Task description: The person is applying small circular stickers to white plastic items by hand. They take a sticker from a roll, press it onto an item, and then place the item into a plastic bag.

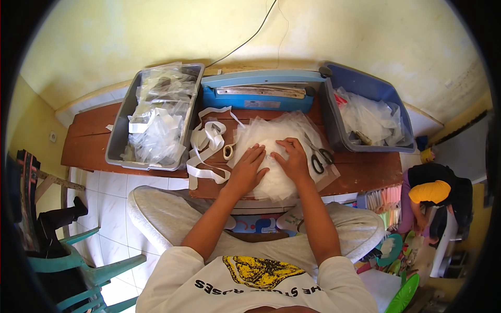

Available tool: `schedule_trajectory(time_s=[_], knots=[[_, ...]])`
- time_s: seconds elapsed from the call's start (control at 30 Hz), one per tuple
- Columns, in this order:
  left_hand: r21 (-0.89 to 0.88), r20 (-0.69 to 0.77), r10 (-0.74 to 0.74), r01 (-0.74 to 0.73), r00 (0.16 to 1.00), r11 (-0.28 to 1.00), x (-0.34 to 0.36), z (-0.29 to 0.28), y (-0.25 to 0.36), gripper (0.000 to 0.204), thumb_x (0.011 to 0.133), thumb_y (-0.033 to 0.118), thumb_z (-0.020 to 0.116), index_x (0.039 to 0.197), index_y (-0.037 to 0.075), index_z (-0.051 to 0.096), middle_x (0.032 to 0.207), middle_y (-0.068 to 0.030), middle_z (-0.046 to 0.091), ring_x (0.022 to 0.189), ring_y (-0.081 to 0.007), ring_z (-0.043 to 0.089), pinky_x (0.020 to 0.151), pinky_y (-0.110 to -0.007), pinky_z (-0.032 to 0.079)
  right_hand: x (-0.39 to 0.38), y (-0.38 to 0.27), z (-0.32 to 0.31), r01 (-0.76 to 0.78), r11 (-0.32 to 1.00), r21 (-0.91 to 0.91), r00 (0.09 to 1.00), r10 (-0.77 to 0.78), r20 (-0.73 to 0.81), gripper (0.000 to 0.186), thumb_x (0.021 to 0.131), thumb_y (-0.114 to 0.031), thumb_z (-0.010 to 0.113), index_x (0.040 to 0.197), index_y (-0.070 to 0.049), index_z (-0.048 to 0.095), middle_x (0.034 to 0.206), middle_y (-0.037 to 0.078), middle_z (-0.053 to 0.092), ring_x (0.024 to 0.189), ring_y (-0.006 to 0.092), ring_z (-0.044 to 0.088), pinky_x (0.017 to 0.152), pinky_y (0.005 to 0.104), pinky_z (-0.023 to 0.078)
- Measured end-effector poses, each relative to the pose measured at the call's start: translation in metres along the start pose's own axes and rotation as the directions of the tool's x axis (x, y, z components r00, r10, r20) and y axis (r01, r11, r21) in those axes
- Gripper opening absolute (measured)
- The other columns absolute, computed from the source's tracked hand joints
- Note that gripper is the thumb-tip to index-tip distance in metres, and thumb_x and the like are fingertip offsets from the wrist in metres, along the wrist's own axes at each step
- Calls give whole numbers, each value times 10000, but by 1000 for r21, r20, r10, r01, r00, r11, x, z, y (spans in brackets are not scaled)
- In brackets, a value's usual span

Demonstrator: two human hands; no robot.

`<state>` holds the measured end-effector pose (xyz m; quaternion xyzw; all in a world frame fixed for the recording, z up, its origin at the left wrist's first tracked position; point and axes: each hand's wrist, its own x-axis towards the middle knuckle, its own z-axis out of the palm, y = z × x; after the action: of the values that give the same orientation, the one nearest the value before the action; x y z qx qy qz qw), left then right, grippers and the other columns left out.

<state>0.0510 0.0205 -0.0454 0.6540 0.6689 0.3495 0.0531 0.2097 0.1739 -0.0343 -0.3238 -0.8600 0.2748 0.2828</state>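
Note:
A thick, fanned-out pile of clear plastic bags (271, 182) lies on the low brown wooden table in front of me. My left hand (251, 169) rests flat on the pile's left part, fingers stretched out. On its right part lies my right hand (292, 159), fingers spread and slightly bent, with nothing visible in its grasp. Black-handled scissors (319, 157) sit at the pile's right edge, close to my right hand. Left of the pile are loose white ribbon strips (209, 136) and a small roll of tape (228, 152).
A blue impulse sealer (261, 96) stands behind the pile. A grey bin (148, 166) of plastic bags is at left, a blue bin (365, 148) of plastic at right. Another person (433, 190) crouches at far right near a green basin (391, 248). Green chairs (88, 271) stand at lower left.

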Motion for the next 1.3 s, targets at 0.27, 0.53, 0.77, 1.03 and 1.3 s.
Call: schedule_trajectory(time_s=[0.27,0.53,0.77,1.03,1.3], knots=[[-18,16,-28,28,999,999,-2,-2,-1,619,1000,230,771,1502,-81,582,1596,-221,556,1560,-393,454,1308,-486,367,-2,-6,-11,90,995,35,993,-92,72,602,821,-286,972,1330,-38,769,1305,123,652,1142,302,682,978,420,578],[-14,19,-3,4,1000,1000,-1,0,-2,625,1000,230,771,1507,-80,580,1599,-219,554,1566,-392,446,1308,-484,367,-2,-12,2,-33,999,-9,999,33,-22,527,844,-332,958,1252,-50,780,1260,118,638,1130,314,678,952,428,578],[-18,24,-2,3,1000,1000,0,-3,0,613,999,215,767,1505,-77,582,1604,-209,552,1565,-385,449,1308,-479,370,-2,-8,4,-33,998,-45,997,30,-71,437,848,-297,949,1194,-77,797,1195,121,659,1036,322,697,900,426,585],[-22,42,-6,6,999,1000,1,-3,0,614,986,204,778,1499,-77,588,1606,-202,553,1565,-382,449,1313,-472,365,1,-3,4,-100,994,33,993,102,-59,336,888,-227,915,1169,-79,807,1081,97,679,924,296,698,818,411,580],[-35,40,-12,14,999,999,-1,-5,-2,623,985,211,781,1503,-77,587,1606,-209,551,1562,-386,456,1309,-475,371,-3,-15,3,13,998,-55,993,-20,-119,351,876,-267,932,1155,-90,814,1098,103,667,954,300,698,838,410,584]])
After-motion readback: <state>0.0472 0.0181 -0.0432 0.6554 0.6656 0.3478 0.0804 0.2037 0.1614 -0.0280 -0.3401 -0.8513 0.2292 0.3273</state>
